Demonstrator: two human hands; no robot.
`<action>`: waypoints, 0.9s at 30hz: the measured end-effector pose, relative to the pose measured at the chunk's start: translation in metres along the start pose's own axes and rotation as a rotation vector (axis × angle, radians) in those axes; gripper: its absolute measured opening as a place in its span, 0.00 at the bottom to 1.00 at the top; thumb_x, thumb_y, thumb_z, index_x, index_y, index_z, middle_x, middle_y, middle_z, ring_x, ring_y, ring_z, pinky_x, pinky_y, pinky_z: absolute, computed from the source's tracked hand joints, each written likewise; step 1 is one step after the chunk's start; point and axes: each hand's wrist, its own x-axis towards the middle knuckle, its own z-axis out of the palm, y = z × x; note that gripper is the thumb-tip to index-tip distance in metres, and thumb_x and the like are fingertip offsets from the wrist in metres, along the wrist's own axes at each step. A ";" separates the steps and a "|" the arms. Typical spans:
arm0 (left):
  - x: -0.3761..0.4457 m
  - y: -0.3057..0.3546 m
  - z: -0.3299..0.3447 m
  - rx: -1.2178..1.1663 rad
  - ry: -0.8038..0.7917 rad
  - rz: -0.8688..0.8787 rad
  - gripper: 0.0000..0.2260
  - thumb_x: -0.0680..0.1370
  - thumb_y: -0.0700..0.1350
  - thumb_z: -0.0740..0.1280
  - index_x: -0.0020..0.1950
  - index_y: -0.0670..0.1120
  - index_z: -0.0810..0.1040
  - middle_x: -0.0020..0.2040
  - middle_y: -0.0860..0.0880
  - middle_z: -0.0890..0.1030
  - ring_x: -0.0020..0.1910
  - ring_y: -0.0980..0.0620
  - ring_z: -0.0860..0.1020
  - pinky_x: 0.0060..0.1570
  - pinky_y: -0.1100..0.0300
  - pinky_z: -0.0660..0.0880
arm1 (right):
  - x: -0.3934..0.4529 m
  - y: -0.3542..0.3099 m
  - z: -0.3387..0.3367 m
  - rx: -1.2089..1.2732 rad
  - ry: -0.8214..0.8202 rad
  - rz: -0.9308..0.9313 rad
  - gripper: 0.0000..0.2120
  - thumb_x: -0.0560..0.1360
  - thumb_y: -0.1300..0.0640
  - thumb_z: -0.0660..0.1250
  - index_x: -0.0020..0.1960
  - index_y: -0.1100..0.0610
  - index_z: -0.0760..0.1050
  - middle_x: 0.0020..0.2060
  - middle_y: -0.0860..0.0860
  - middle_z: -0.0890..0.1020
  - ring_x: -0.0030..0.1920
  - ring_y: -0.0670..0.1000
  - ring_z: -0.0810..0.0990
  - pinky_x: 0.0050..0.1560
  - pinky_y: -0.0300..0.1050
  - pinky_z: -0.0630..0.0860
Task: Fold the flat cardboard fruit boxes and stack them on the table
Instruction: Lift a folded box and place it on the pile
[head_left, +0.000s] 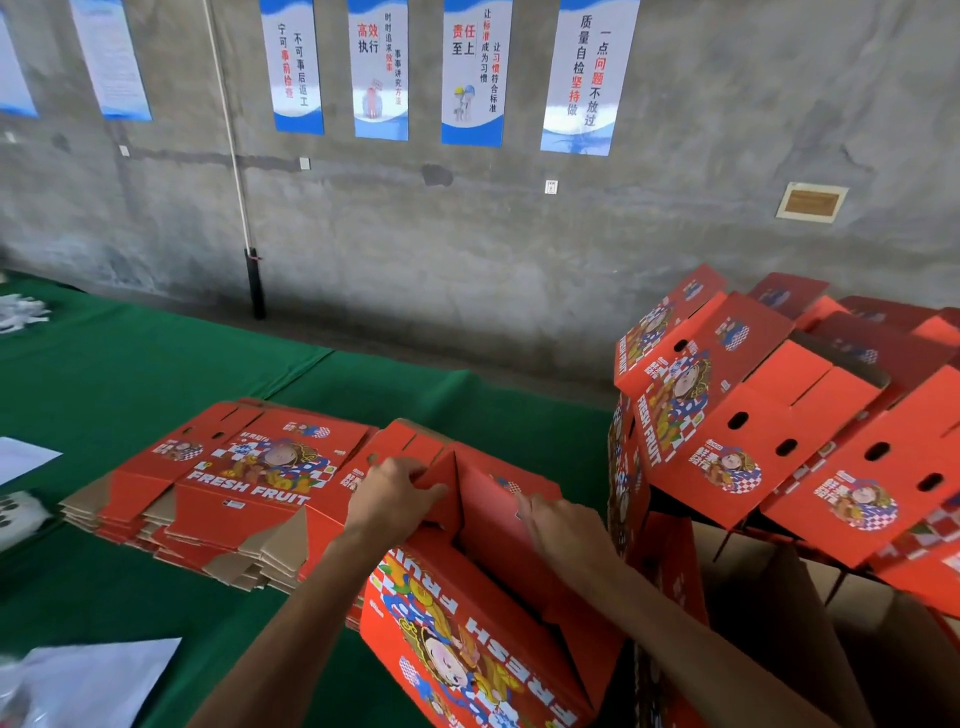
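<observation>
A half-folded red fruit box (467, 613) stands in front of me on the green table (130, 384), its top open. My left hand (387, 493) grips a small end flap at the box's far left corner. My right hand (563, 525) presses on a red flap inside the box's right side, fingers curled over its edge. A stack of flat red boxes (223, 488) printed FRESH FRUIT lies to the left. Folded boxes (753, 415) are piled high at the right.
White paper sheets (98, 680) lie at the table's near left, another sheet (23, 457) further back. A grey concrete wall (467, 234) with posters stands behind the table. A black pipe (254, 283) runs down the wall.
</observation>
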 end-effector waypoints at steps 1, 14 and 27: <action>-0.005 0.001 0.001 -0.081 0.097 -0.018 0.08 0.77 0.53 0.73 0.49 0.49 0.86 0.45 0.49 0.86 0.47 0.47 0.84 0.50 0.51 0.81 | -0.001 -0.004 0.002 -0.055 0.016 0.009 0.23 0.87 0.46 0.45 0.52 0.54 0.76 0.37 0.50 0.83 0.35 0.53 0.84 0.30 0.44 0.65; -0.030 0.047 0.008 -0.581 -0.038 -0.225 0.45 0.70 0.51 0.71 0.81 0.42 0.52 0.72 0.40 0.73 0.71 0.40 0.72 0.70 0.45 0.70 | 0.028 -0.010 -0.060 0.304 0.088 0.325 0.23 0.87 0.43 0.50 0.47 0.57 0.74 0.42 0.57 0.82 0.45 0.62 0.82 0.40 0.52 0.69; -0.030 0.051 0.009 -0.742 -0.107 -0.468 0.40 0.69 0.58 0.74 0.74 0.43 0.63 0.68 0.39 0.74 0.66 0.37 0.75 0.68 0.42 0.72 | 0.016 0.006 -0.052 0.832 -0.124 0.452 0.25 0.85 0.41 0.57 0.75 0.54 0.70 0.71 0.55 0.77 0.67 0.52 0.78 0.65 0.49 0.73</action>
